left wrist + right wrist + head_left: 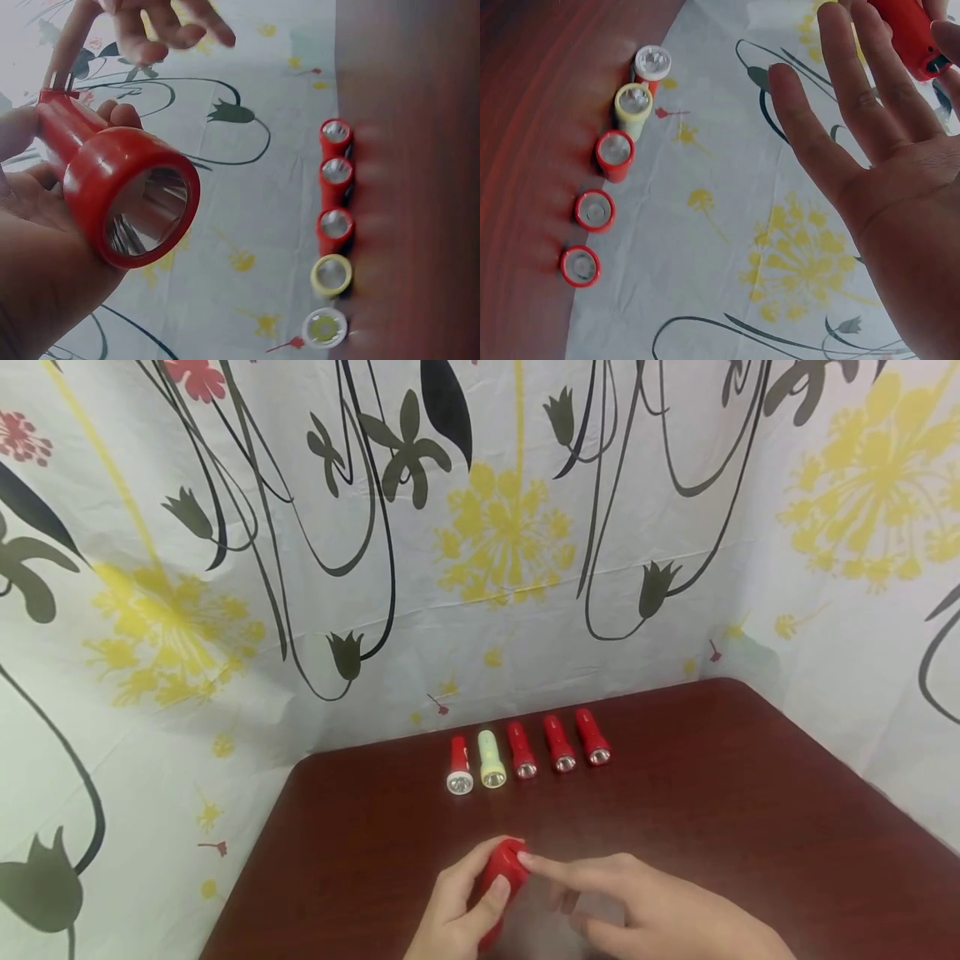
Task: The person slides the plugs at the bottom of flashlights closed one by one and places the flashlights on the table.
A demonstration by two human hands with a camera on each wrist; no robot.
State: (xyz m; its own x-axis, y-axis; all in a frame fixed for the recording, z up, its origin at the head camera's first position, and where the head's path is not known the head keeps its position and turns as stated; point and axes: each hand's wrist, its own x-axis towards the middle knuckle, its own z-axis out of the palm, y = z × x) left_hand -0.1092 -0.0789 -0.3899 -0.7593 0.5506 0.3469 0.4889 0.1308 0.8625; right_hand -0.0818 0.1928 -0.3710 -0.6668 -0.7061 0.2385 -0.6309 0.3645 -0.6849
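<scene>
My left hand point(457, 902) grips a red flashlight point(504, 864) near the front of the table, its tail end tipped upward. In the left wrist view the wide reflector head point(131, 195) faces the camera. Two thin metal prongs point(61, 81) stick out of the tail end there. The right hand point(637, 893) reaches in from the right, its extended index fingertip touching the tail end. Its other fingers lie apart from the flashlight. In the right wrist view the tail end of the red flashlight point(911, 34) is partly hidden by fingers.
At the table's back lies a row: a red flashlight with a white rim point(460, 768), a pale green-yellow one point(491, 760) and several red ones point(558, 743). The dark red table point(675, 793) meets flower-printed cloth point(480, 652) at the back and sides.
</scene>
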